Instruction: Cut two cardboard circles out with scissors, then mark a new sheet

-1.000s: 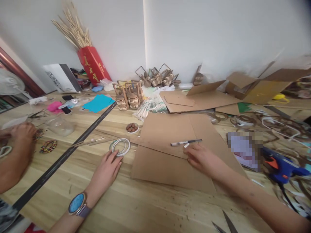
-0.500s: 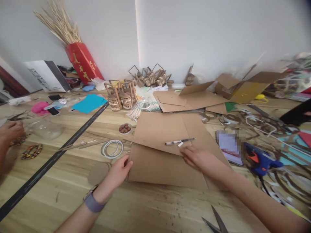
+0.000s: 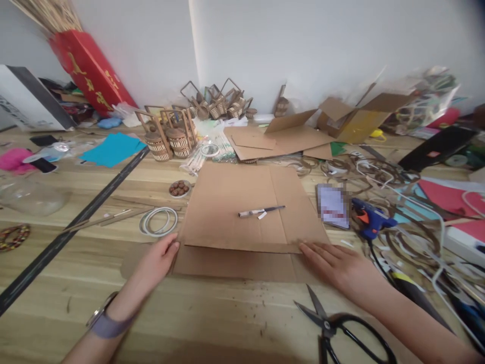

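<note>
A large brown cardboard sheet point(image 3: 231, 202) lies in front of me, its near edge slightly raised above a lower cardboard layer point(image 3: 231, 265). At the left side my left hand point(image 3: 161, 255) pinches the cardboard edge, thumb on the near side. My right hand point(image 3: 329, 260) is at the upper sheet's near right corner, fingers over the edge and thumb hidden. On the upper sheet rests a pen point(image 3: 261, 211) with a small white tag. Black-handled scissors point(image 3: 328, 326) lie with their blades apart, just nearer than my right hand.
To the right are a blue glue gun point(image 3: 373, 220), a phone-like device point(image 3: 333, 205) and coiled brown strips. White rings point(image 3: 158, 222) and a bowl of brown beads point(image 3: 179, 189) lie leftward. Small lidded baskets point(image 3: 178, 141) and an opened carton point(image 3: 364, 119) stand behind.
The upper sheet's near edge has turned from slanted to nearly level, and my right hand has moved to its right corner. My view has shifted right; the other person's hand has left it.
</note>
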Tool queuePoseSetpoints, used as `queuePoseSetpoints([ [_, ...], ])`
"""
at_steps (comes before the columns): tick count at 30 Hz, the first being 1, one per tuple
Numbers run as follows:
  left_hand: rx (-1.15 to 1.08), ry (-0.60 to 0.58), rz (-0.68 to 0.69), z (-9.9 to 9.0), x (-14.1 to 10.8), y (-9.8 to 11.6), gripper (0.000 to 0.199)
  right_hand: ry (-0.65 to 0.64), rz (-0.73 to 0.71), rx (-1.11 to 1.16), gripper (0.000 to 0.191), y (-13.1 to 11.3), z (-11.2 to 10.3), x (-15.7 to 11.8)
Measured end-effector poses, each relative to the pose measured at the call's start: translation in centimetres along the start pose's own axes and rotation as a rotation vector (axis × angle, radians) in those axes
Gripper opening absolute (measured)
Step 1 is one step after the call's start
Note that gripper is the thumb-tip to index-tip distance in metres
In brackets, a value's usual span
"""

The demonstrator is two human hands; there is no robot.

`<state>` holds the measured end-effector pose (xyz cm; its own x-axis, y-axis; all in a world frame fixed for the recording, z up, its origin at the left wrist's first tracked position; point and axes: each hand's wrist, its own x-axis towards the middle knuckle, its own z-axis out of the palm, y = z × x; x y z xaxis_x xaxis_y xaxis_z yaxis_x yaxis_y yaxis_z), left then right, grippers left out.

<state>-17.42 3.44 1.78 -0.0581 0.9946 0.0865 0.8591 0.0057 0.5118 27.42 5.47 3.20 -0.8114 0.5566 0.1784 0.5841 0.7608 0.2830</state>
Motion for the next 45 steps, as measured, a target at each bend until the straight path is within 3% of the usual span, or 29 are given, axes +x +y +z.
queuePoseSetpoints([
  [3,0.111,0.077,-0.012,-0.6,-0.7,0.5,0.047,0.013,-0.017,0.007,0.048,-1.0,0.3,-1.3],
  [5,0.201,0.114,0.099,-0.7,-1.1,1.4,0.047,0.022,-0.010,0.015,0.039,-1.4,0.6,-1.5],
  [8,0.255,0.015,0.411,0.2,-1.5,2.6,0.041,0.020,0.099,0.095,0.032,-1.4,0.9,-1.4],
  [11,0.328,-0.117,0.536,1.7,-1.6,2.9,0.037,0.000,0.209,0.210,0.030,-1.2,0.9,-1.4],
  [15,0.371,-0.186,0.546,2.7,-1.6,2.4,0.038,0.000,0.288,0.306,0.029,-0.8,1.1,-1.8],
  [21,0.366,-0.240,0.514,2.2,-1.8,2.5,0.041,0.017,0.327,0.336,0.034,-0.8,0.9,-2.2],
  [24,0.339,-0.260,0.494,2.1,-1.8,2.8,0.041,0.022,0.421,0.257,0.038,-2.7,-0.9,-3.0],
  [27,0.315,-0.252,0.495,2.1,-1.7,2.9,0.039,-0.047,0.431,0.187,0.031,-6.2,-2.5,-4.5],
  [31,0.344,-0.244,0.499,2.2,-1.8,2.9,0.040,-0.037,0.403,0.194,0.051,-10.2,-2.4,-6.8],
  [36,0.345,-0.234,0.493,2.6,-1.8,2.1,0.043,-0.202,0.471,0.305,0.060,-10.3,-1.6,-9.1],
  [39,0.343,-0.226,0.511,2.8,-1.7,1.5,0.044,-0.237,0.537,0.308,0.054,-9.7,-1.6,-10.1],
  [42,0.351,-0.217,0.541,3.1,-1.5,1.0,0.044,-0.205,0.606,0.157,0.033,-9.2,-1.5,-10.9],
  [45,0.347,-0.186,0.554,3.3,-1.5,0.8,0.043,-0.249,0.500,0.032,0.014,-8.2,-1.3,-11.2],
])
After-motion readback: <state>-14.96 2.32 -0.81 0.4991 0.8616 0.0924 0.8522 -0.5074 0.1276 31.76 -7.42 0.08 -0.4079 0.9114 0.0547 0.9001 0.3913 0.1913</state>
